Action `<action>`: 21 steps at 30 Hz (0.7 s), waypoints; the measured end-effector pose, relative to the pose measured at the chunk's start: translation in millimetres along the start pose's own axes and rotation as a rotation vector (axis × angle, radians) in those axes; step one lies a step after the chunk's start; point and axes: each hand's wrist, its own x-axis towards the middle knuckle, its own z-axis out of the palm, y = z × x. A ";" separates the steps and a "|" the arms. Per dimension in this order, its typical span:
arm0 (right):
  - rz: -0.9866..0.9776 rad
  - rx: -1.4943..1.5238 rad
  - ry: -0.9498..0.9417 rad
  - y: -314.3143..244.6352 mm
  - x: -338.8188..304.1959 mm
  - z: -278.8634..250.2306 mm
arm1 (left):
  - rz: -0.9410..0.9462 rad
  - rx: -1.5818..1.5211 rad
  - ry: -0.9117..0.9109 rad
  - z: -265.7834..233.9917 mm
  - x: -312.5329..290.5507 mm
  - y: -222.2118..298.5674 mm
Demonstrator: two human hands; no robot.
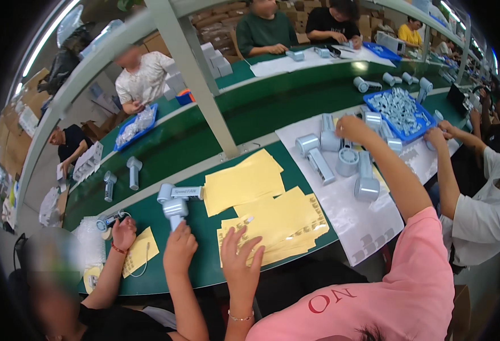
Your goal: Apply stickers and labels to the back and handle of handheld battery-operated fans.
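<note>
My left hand (241,258), with a bracelet at the wrist, is open over the yellow label sheets (287,219). Its fingers are spread, and a small pale piece (250,219) lies just beyond the fingertips. My right hand (349,129) reaches far out to the right among several grey-blue handheld fans. Its fingers are curled down beside one fan (329,141); what they hold, if anything, is hidden. Near that arm are a round-headed fan (348,162), another fan (366,187) and a fan lying tilted (318,159).
At left, a co-worker's hand (180,250) grips a fan (175,209) beside another lying fan. White sheeting (364,238) covers the bench at right. Beyond stands a blue tray (412,136) of small grey parts. A metal post (196,79) rises behind the sheets.
</note>
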 end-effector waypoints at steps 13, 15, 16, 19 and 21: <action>-0.119 0.153 0.305 -29.8 -43.9 -20.0 | 0.004 -0.029 -0.016 16.8 -19.5 20.3; -0.049 0.073 0.158 -65.4 -55.0 -16.8 | 0.034 0.091 -0.023 24.5 -22.8 19.7; -0.025 0.025 0.037 -80.5 -58.4 -13.5 | 0.045 0.139 -0.022 28.9 -26.6 17.1; -0.108 -0.123 -0.134 -107.5 -76.8 2.7 | 0.065 0.148 -0.028 35.7 -32.2 24.6; -0.165 -0.385 -0.113 -106.2 -80.2 40.4 | 0.070 0.137 -0.013 38.6 -34.5 31.7</action>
